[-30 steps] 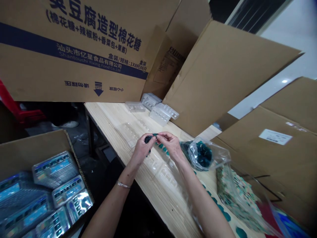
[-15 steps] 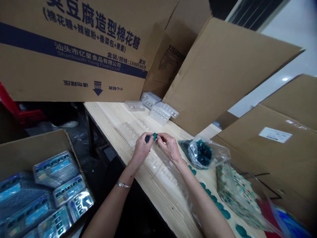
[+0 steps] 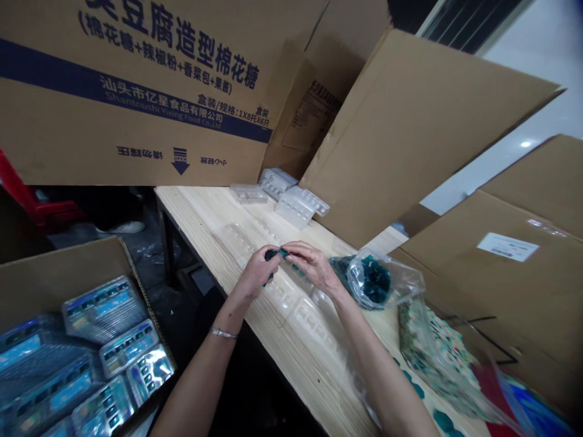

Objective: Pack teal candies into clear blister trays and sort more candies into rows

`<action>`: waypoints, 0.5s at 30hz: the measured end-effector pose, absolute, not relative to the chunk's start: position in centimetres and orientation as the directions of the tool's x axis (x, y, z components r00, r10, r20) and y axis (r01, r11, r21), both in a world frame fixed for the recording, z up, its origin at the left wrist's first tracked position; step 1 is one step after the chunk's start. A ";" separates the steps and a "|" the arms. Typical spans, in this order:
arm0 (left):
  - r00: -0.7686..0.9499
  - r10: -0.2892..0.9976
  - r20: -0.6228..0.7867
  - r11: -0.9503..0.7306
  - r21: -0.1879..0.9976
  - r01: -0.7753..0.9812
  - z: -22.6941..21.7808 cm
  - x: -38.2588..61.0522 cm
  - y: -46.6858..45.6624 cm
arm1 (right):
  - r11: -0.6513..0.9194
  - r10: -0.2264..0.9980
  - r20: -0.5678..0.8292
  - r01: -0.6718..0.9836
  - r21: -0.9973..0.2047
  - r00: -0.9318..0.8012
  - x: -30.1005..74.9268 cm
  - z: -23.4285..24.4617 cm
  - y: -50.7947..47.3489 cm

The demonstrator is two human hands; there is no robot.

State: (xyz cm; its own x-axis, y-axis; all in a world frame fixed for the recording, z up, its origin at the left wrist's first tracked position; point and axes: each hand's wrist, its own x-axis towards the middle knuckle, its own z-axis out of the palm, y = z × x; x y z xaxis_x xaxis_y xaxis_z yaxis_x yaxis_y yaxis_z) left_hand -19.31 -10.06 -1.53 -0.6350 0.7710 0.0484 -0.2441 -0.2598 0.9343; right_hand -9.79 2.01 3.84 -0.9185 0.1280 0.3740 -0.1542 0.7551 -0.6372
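Dark green bits (image 3: 272,254), above the table (image 3: 314,358) and facing a box (image 3: 150,127) that said "OPEN" and "Shantoushi Yixing Food Co.,Ltd", were pinched in my curled left hand (image 3: 255,272), while my straighter right hand (image 3: 315,264) met them, its pinch hard to see.

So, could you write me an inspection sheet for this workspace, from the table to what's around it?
Surface: pale wooden table, bearing clear trays and loose teal pieces.
Work things: dark teal pieces in hand; more in a clear bag.
Clutter: stacked trays at the far end; a bag of pale green pieces at the right.
Hands: left hand holds the dark teal pieces; right hand has its fingertips at them, grip unclear.
Cables: nothing seen for certain.
Surroundings: printed carton behind; open carton at left, holding filled packs.
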 end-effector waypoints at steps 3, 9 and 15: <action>-0.548 0.836 0.037 -0.277 0.890 -0.361 -1.1 -19.2 -10.5 | 0.695 0.126 0.373 -0.187 -0.694 -0.919 -9.8 4.1 2.6; -0.625 0.780 0.033 -0.351 0.850 -0.394 -1.5 -20.2 -11.0 | 0.546 0.272 0.339 -0.146 -0.825 -0.901 -11.5 4.1 3.4; -0.694 0.720 -0.010 -0.401 0.809 -0.429 -2.5 -21.1 -10.5 | 0.484 0.224 0.186 -0.056 -0.873 -0.957 -14.1 2.6 4.0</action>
State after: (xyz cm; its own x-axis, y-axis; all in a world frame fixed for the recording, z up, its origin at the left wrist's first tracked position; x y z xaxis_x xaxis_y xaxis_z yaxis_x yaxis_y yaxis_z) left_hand -21.12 -10.49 -2.51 -0.6935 0.7204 -0.0105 -0.4291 -0.4013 0.8092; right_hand -14.11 4.03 2.59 -0.9566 0.2243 0.1860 -0.0562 0.4841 -0.8732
